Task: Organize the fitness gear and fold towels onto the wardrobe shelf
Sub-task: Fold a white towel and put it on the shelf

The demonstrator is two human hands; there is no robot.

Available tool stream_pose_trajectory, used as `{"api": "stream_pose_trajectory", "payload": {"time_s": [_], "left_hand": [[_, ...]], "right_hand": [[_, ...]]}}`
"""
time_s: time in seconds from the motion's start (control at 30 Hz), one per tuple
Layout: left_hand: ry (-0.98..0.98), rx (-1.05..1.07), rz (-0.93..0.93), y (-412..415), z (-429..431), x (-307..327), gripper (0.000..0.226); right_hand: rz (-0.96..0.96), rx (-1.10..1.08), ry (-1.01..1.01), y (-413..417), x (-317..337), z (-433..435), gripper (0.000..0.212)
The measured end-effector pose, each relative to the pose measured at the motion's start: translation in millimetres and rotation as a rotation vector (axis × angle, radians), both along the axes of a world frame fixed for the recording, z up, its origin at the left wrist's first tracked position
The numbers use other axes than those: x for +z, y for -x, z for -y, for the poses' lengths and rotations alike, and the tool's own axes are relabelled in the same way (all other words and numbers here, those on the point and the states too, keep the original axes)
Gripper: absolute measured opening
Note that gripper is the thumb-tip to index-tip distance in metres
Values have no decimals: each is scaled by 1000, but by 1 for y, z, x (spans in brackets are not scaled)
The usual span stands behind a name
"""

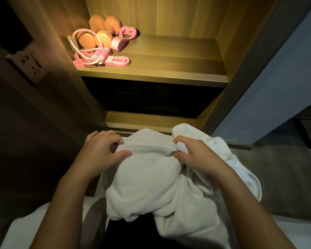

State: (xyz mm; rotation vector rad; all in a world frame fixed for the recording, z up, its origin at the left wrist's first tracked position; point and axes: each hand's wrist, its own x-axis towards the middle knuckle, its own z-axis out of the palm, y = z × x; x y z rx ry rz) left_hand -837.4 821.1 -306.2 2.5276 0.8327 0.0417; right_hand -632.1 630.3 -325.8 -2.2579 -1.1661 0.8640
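1. Warm lamplight fills a wooden wardrobe niche. Its wardrobe shelf (169, 56) carries the fitness gear in the back left corner: orange dumbbells (101, 31), a pink-handled jump rope (101, 53), a flat pink resistance band (118, 61) and a heart-shaped pink piece (126, 34).
2. Below and well apart from that shelf, a white towel (145, 177) hangs in front of the person, bunched and not yet folded.
3. The left hand (99, 150) pinches the towel's banded hem between thumb and fingers. The right hand (192, 155) grips the same hem further along with curled fingers, so the strip runs taut between them.
4. The towel looks like thick, soft terry: light, limp, neither slippery nor fragile, and it likely sags wherever it is unsupported.
5. Loose cloth spills past the right hand, so that grip probably sits short of the corner. Holding the hem at both corners would probably let the towel hang flat for a clean fold.
6. A wall socket (28, 63) sits on the dark panel to the left.
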Motion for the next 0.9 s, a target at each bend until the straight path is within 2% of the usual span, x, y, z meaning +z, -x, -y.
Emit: {"api": "stream_pose_trajectory", "payload": {"time_s": [0.13,0.23,0.43,0.57,0.67,0.77,0.9], "left_hand": [[177,119,79,16,-3,6,13],[326,220,224,27,-4,6,8],[256,264,505,19,12,3,12],[210,168,407,-2,28,4,9],[167,109,387,-24,46,5,10],[192,116,394,-38,58,6,11],[269,234,394,-39,63,9,16]], "right_hand": [[9,-34,3,-1,-4,-2,13],[15,-42,0,0,-6,-3,13],[77,-75,44,3,-5,-9,26],[66,-38,-77,12,12,-1,49],[31,13,-209,21,27,6,42],[23,44,-251,28,36,4,23],[3,-32,-232,27,31,-1,28]]}}
